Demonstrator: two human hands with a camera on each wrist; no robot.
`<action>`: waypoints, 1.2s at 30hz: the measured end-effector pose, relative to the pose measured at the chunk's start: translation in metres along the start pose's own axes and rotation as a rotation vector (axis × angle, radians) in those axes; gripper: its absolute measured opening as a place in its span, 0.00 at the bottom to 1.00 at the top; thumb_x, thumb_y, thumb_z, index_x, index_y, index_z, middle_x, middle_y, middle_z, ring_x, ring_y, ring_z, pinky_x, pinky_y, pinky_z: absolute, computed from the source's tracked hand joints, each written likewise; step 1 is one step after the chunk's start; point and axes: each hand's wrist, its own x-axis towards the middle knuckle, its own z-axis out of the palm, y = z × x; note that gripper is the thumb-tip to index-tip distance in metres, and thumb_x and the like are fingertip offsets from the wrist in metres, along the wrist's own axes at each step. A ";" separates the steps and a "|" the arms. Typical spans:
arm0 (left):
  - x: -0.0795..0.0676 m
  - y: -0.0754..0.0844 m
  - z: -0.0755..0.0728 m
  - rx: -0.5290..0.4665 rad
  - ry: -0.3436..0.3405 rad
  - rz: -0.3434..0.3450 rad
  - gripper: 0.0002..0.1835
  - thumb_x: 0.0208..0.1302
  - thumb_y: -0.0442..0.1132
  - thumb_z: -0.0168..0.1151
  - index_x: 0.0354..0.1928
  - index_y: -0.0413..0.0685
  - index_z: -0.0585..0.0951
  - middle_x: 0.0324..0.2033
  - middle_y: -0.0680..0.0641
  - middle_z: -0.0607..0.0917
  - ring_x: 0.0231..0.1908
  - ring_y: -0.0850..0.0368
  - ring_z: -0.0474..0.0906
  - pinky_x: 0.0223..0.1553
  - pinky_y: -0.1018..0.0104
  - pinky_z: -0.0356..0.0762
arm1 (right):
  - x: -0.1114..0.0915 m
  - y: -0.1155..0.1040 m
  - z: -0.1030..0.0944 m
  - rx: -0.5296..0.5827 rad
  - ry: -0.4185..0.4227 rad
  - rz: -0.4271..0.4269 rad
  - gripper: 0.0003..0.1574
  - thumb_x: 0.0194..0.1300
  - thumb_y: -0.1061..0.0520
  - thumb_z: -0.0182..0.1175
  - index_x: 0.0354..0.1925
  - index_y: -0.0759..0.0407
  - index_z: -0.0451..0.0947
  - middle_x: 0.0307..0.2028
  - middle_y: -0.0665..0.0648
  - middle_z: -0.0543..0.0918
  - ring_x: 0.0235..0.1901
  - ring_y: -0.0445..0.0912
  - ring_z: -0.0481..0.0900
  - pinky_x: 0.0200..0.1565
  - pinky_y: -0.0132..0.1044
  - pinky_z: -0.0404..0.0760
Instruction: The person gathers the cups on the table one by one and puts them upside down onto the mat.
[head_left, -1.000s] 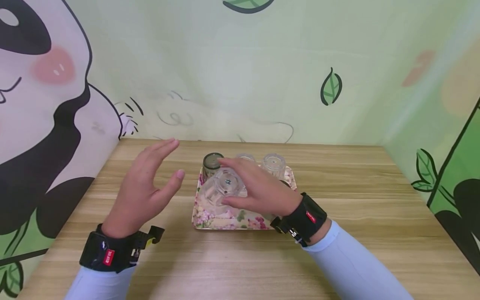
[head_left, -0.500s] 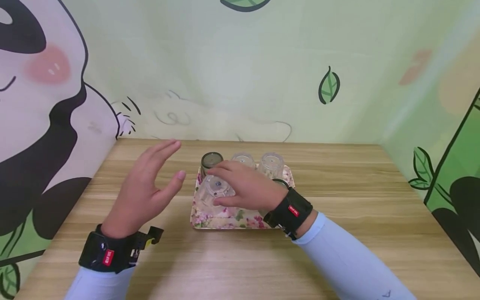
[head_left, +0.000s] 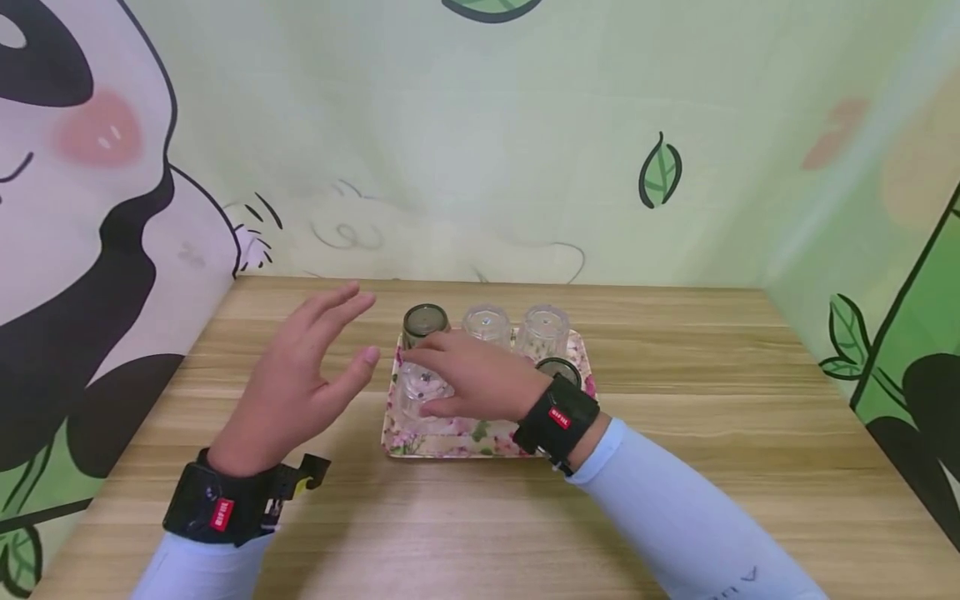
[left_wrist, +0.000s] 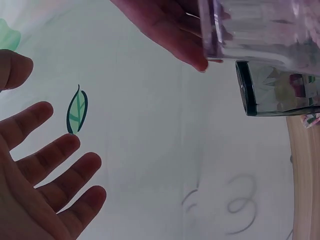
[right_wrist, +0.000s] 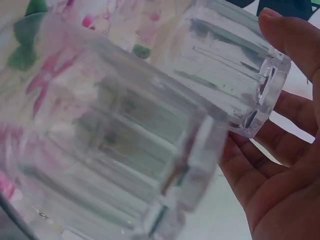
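My right hand (head_left: 480, 375) holds a clear glass (head_left: 420, 387) by its base, thumb on the near side and fingers on the far side. That glass stands upside down at the front left of a floral tray (head_left: 435, 448). In the right wrist view, the fingers lie around the held glass (right_wrist: 225, 65), and another clear glass (right_wrist: 115, 145) is closer to the camera. My left hand (head_left: 296, 375) hovers left of the tray with fingers apart, holding nothing. Its spread fingers (left_wrist: 55, 155) show in the left wrist view.
A dark grey glass (head_left: 425, 323) stands at the tray's back left. Beside it are two clear glasses, one in the middle (head_left: 486, 322) and one at right (head_left: 543, 329). Another dark glass (head_left: 558, 368) is partly behind the right wrist. The wooden table (head_left: 675, 400) meets a printed backdrop.
My right hand has moved left and lowered the clear glass, tilted at first, onto the tray's front left, where it now stands straighter. The left hand has hardly moved.
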 end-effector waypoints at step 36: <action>-0.001 -0.003 0.013 0.037 -0.096 -0.004 0.28 0.67 0.44 0.65 0.68 0.49 0.74 0.70 0.36 0.73 0.69 0.37 0.67 0.64 0.29 0.74 | 0.001 0.010 0.001 0.140 0.047 0.035 0.38 0.67 0.43 0.63 0.71 0.51 0.67 0.72 0.61 0.67 0.64 0.52 0.74 0.64 0.49 0.82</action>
